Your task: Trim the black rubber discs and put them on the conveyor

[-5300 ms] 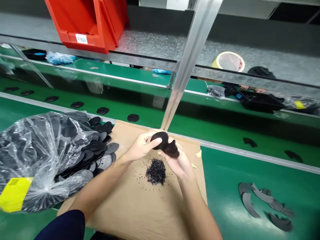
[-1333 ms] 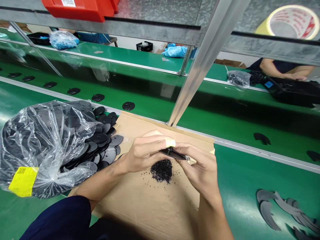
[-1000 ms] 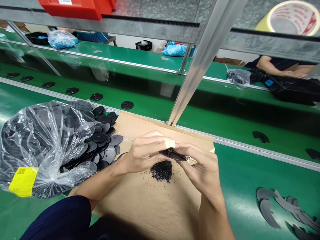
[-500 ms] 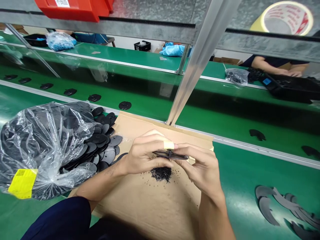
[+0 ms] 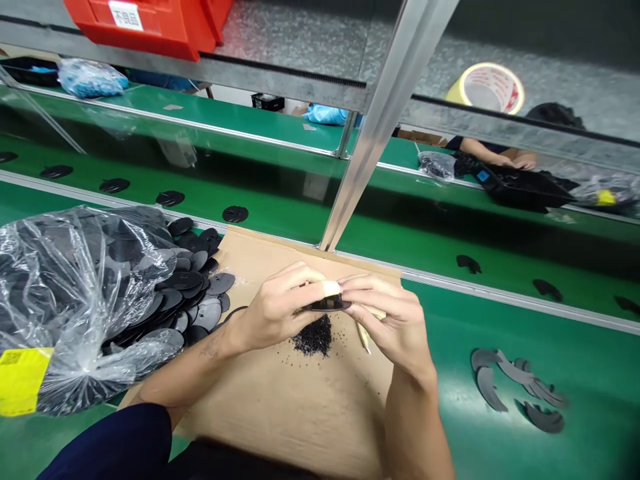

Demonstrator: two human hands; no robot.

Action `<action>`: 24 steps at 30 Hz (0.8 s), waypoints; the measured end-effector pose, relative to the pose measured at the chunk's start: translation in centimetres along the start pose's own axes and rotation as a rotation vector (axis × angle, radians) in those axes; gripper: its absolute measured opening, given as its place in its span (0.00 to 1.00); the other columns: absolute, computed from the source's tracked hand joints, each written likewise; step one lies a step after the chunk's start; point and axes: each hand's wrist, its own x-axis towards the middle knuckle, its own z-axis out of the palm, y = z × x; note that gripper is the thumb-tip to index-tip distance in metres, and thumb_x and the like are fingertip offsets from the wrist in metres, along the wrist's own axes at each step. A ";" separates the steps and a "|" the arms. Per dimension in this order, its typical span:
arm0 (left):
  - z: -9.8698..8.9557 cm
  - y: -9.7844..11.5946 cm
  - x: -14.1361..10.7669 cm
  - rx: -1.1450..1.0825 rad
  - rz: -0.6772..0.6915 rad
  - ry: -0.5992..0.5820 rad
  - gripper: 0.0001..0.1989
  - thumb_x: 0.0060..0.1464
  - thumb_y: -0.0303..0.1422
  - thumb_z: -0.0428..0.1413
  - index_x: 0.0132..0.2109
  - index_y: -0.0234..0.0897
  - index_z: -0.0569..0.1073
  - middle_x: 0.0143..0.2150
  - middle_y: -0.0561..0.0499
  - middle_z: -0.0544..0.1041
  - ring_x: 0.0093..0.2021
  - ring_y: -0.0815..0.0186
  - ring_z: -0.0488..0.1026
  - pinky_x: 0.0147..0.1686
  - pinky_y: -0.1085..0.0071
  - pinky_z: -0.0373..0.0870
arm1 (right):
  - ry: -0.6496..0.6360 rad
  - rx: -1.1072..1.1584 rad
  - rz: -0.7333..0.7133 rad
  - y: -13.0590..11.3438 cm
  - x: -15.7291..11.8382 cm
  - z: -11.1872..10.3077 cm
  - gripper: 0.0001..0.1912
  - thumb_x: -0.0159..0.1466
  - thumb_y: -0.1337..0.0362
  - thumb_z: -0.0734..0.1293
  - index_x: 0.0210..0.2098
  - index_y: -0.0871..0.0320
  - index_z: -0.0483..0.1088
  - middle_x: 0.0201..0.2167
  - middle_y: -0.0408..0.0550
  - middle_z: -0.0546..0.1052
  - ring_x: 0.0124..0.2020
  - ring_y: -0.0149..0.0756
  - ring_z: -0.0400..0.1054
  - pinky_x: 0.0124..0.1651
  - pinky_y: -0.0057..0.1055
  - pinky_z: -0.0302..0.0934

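Observation:
My left hand (image 5: pixel 277 310) and my right hand (image 5: pixel 387 317) meet above a cardboard sheet (image 5: pixel 295 407). Both pinch a small flat black piece (image 5: pixel 327 305) edge-on, with most of it hidden by my fingers. One fingertip of my left hand carries pale tape (image 5: pixel 331 288). Directly below lies a heap of black granules (image 5: pixel 313 337). A thin pale sliver (image 5: pixel 363 337) sits just under my right hand. Left of my left wrist, black discs (image 5: pixel 207 313) spill from a clear plastic bag (image 5: pixel 65 300) with a yellow label.
Green conveyor belts (image 5: pixel 500 347) carry spaced black pieces, with grey curved pieces (image 5: pixel 515 383) at right. An aluminium upright (image 5: pixel 385 127) rises behind the cardboard. A red bin (image 5: pixel 140 23) stands on a metal shelf (image 5: pixel 300 67) overhead. A co-worker's arm (image 5: pixel 493 152) shows across the belts.
The dark clump held earlier has given way to a thin black piece pinched by both hands. It has turned edge-on, and a pale sliver now shows below my right hand.

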 end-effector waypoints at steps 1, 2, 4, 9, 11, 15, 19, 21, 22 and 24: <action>-0.2 0.3 0.1 -0.002 0.022 -0.016 0.07 0.65 0.26 0.58 0.50 0.35 0.76 0.38 0.47 0.80 0.37 0.66 0.75 0.38 0.70 0.74 | -0.034 -0.010 -0.013 -0.4 -0.1 -0.2 0.07 0.68 0.68 0.70 0.41 0.53 0.81 0.39 0.49 0.83 0.42 0.40 0.79 0.45 0.37 0.77; -0.3 0.7 0.2 -0.016 0.041 -0.034 0.07 0.65 0.26 0.58 0.49 0.34 0.76 0.37 0.47 0.79 0.36 0.66 0.75 0.37 0.70 0.74 | -0.069 -0.022 -0.023 -0.9 -0.2 -0.5 0.07 0.69 0.67 0.69 0.41 0.54 0.81 0.38 0.49 0.83 0.43 0.41 0.79 0.45 0.38 0.77; -0.7 1.5 0.3 -0.072 0.070 -0.075 0.05 0.65 0.27 0.58 0.47 0.34 0.76 0.36 0.47 0.79 0.35 0.66 0.75 0.36 0.71 0.74 | -0.145 -0.030 -0.038 -2.0 -0.3 -0.9 0.07 0.70 0.66 0.68 0.40 0.54 0.80 0.38 0.51 0.83 0.44 0.42 0.79 0.46 0.39 0.77; -1.6 2.5 0.0 -0.194 -0.008 -0.114 0.05 0.65 0.30 0.60 0.47 0.35 0.76 0.38 0.46 0.80 0.38 0.66 0.77 0.39 0.70 0.76 | -0.147 -0.101 0.039 -2.9 -1.1 -1.7 0.11 0.67 0.56 0.71 0.45 0.54 0.79 0.42 0.51 0.83 0.44 0.42 0.78 0.48 0.39 0.75; -1.7 2.0 -0.6 -0.202 -0.121 -0.083 0.07 0.64 0.32 0.60 0.48 0.35 0.77 0.41 0.46 0.80 0.40 0.64 0.78 0.42 0.69 0.77 | -0.141 -0.279 0.170 -1.6 -2.4 -2.2 0.19 0.66 0.50 0.71 0.52 0.53 0.76 0.48 0.53 0.81 0.48 0.45 0.77 0.52 0.41 0.73; -1.5 -0.3 -2.7 -0.199 -0.444 -0.161 0.11 0.65 0.38 0.58 0.49 0.37 0.77 0.47 0.45 0.80 0.47 0.61 0.78 0.46 0.66 0.77 | -0.330 -0.692 0.509 2.6 -7.2 -2.4 0.26 0.67 0.48 0.68 0.60 0.55 0.71 0.56 0.59 0.77 0.57 0.55 0.72 0.56 0.49 0.69; 0.0 -2.4 -5.2 -0.255 -0.674 -0.165 0.13 0.64 0.40 0.57 0.49 0.36 0.76 0.50 0.45 0.81 0.51 0.59 0.78 0.52 0.64 0.75 | -0.336 -0.833 0.707 6.2 -11.1 -0.9 0.34 0.61 0.50 0.72 0.62 0.56 0.68 0.58 0.64 0.73 0.60 0.60 0.68 0.57 0.51 0.67; 1.1 -3.1 -6.3 -0.307 -0.736 -0.144 0.14 0.62 0.41 0.59 0.46 0.35 0.76 0.48 0.45 0.81 0.49 0.60 0.78 0.52 0.64 0.75 | -0.275 -0.813 0.712 7.2 -11.6 -0.1 0.27 0.62 0.53 0.71 0.58 0.59 0.71 0.54 0.65 0.74 0.58 0.59 0.69 0.57 0.49 0.66; 1.7 -3.3 -6.7 -0.339 -0.753 -0.139 0.14 0.60 0.42 0.60 0.45 0.34 0.77 0.46 0.45 0.82 0.48 0.60 0.79 0.51 0.64 0.75 | -0.247 -0.793 0.706 7.6 -11.5 0.3 0.23 0.63 0.55 0.69 0.54 0.60 0.72 0.52 0.64 0.75 0.55 0.57 0.70 0.56 0.47 0.66; 2.6 -3.8 -7.5 -0.405 -0.754 -0.123 0.16 0.57 0.44 0.63 0.42 0.33 0.78 0.43 0.45 0.82 0.44 0.60 0.80 0.48 0.65 0.76 | -0.190 -0.727 0.686 8.0 -11.0 0.8 0.17 0.64 0.59 0.67 0.49 0.61 0.74 0.47 0.62 0.76 0.49 0.52 0.73 0.52 0.43 0.68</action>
